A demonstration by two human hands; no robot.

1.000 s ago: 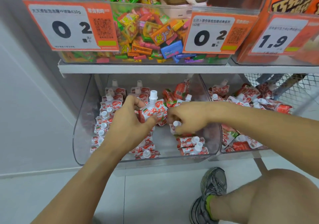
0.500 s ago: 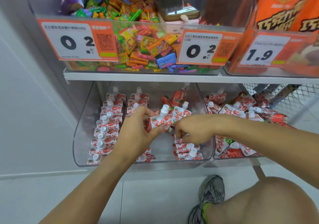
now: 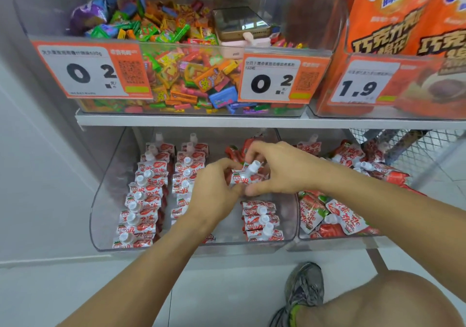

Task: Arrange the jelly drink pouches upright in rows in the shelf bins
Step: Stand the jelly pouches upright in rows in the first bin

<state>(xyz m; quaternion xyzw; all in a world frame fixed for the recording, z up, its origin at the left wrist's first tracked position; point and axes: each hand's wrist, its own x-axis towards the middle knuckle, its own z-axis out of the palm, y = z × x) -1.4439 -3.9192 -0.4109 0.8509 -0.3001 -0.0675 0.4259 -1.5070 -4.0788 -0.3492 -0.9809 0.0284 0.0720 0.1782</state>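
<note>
A clear shelf bin (image 3: 106,195) on the bottom shelf holds red-and-white jelly drink pouches with white caps. Two upright rows (image 3: 148,195) fill its left side and a short third row (image 3: 261,219) stands at the front right. My left hand (image 3: 214,193) and my right hand (image 3: 282,170) meet over the middle of the bin, both gripping one pouch (image 3: 243,176) whose cap tilts up to the right. A loose heap of pouches (image 3: 237,151) lies behind my hands. A second bin (image 3: 335,215) to the right holds pouches lying in a jumble.
The shelf above carries a bin of mixed candy (image 3: 181,74) with a phone (image 3: 239,22) on top, price tags (image 3: 93,72), and orange snack bags (image 3: 403,24). A wire mesh basket (image 3: 408,145) is at the right. My knee (image 3: 378,301) and shoe (image 3: 302,289) are on the floor below.
Both hands have moved further back into the bin with the pouch. The pouch has tipped from upright to tilted right. The camera has tilted upward, showing more of the upper shelf.
</note>
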